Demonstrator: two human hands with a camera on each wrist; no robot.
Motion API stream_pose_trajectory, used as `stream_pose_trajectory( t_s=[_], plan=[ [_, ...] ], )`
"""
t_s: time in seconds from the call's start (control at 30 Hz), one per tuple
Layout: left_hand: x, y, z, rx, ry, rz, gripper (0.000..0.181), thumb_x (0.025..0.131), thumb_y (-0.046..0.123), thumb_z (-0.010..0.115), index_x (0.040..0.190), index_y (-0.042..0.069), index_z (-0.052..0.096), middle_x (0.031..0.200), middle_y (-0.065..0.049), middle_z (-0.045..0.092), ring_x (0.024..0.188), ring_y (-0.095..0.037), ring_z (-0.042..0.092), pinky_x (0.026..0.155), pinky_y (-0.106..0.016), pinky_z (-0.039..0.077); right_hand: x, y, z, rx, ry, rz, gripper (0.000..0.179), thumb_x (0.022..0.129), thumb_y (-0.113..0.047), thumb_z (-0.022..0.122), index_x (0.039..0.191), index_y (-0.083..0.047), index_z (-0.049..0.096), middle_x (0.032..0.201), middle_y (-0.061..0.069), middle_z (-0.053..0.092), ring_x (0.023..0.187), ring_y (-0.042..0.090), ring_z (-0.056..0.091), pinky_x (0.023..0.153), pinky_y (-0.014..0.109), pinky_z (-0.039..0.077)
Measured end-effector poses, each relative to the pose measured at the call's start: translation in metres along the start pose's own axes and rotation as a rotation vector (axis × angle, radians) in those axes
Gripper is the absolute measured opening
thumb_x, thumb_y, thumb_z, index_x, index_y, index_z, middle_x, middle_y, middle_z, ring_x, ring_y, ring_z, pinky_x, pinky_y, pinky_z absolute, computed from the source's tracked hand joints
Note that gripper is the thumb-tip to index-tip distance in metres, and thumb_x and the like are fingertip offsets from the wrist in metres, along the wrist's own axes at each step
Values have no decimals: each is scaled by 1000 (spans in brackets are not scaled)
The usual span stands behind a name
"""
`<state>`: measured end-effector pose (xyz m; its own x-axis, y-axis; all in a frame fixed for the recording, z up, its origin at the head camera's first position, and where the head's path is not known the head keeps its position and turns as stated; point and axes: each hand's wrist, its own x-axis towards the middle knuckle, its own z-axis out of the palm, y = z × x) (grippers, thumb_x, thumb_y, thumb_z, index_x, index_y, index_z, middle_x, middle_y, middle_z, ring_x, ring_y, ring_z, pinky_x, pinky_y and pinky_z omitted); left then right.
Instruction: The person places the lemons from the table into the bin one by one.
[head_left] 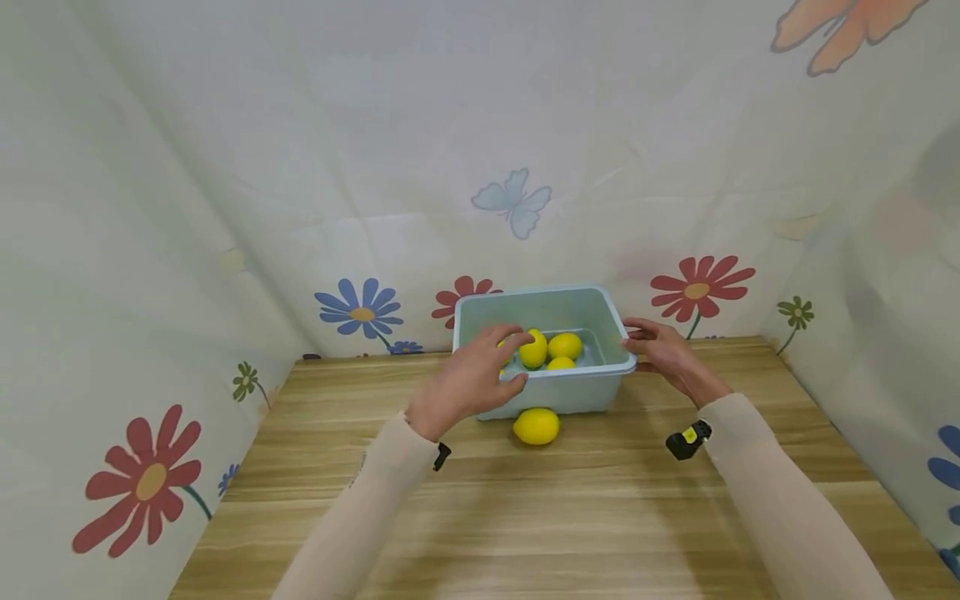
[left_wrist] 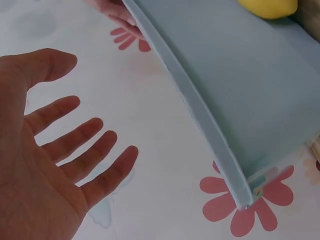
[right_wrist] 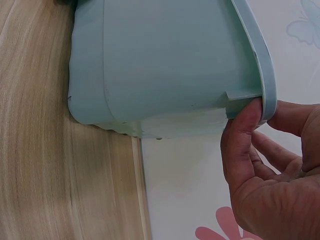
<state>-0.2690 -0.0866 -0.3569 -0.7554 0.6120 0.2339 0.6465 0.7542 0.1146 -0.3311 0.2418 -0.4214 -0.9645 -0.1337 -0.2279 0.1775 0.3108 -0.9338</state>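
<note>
A light blue plastic bin stands at the back of the table with several lemons inside. Another lemon lies on the tabletop right in front of the bin. My right hand grips the rim at the bin's right side; in the right wrist view, thumb and fingers pinch that rim near a corner. Over the front left of the bin hovers my left hand, fingers spread and holding nothing. In the left wrist view this hand is apart from the bin's rim. It hides part of the bin's left side.
The wood-grain table reaches a curtain printed with flowers and butterflies, hanging close behind the bin and along both sides. A small black device is strapped at the right wrist, and part of another shows at the left.
</note>
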Motion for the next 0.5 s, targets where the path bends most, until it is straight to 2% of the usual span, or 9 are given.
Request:
stream_pose_trajectory(
  t_s=[0.2,0.37,0.5],
  plan=[
    [-12,11,6,32,73,52,51,93,36,62,140,20,51,145,-2,50,133,-22,48,110,-38,44,-2,0,-1,3,-8,6,61,102,-19,51,157,-15,24,150,22,37,129,38,46,104,47,49],
    [-22,17,10,27,104,69,49,93,36,62,138,19,52,145,-2,50,131,-20,50,103,-36,50,-1,-1,1,1,-4,3,60,102,-20,51,156,-15,26,149,22,38,128,37,47,101,43,52],
    [-28,21,15,35,106,78,50,93,37,62,139,20,52,143,-2,51,128,-19,52,98,-34,54,-1,-2,1,3,-4,7,61,102,-21,51,156,-14,25,150,22,37,128,37,47,102,44,51]
  ],
)
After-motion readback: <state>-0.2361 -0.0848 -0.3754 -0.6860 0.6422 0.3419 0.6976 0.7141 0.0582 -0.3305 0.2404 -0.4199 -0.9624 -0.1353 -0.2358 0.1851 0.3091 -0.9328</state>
